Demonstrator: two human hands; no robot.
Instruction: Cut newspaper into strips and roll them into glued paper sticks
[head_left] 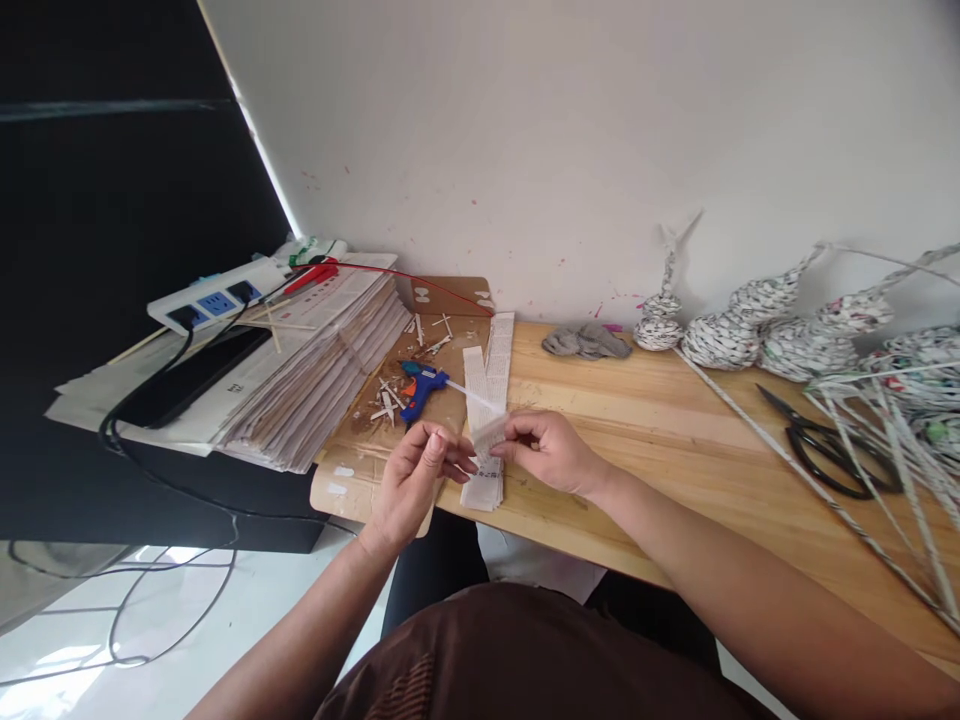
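Observation:
My right hand [551, 452] pinches the end of a printed paper strip [477, 385] between thumb and fingers, above the front edge of the wooden table. Just left of it, my left hand [420, 470] is raised with its thumb near the bent fingers; whether anything thin is between them is too small to tell. More printed paper strips [484, 492] lie beneath the hands on the table. A blue glue gun [424, 388] with a white stick rests on the brown cardboard [450, 410], among small paper scraps.
At the left, a tall newspaper stack [330, 375] bears a power strip [217, 298] and a black phone [196, 375]. A grey cloth [586, 341] lies near the wall. Woven paper shapes [724, 340], black scissors [832, 455] and long paper cords are at the right.

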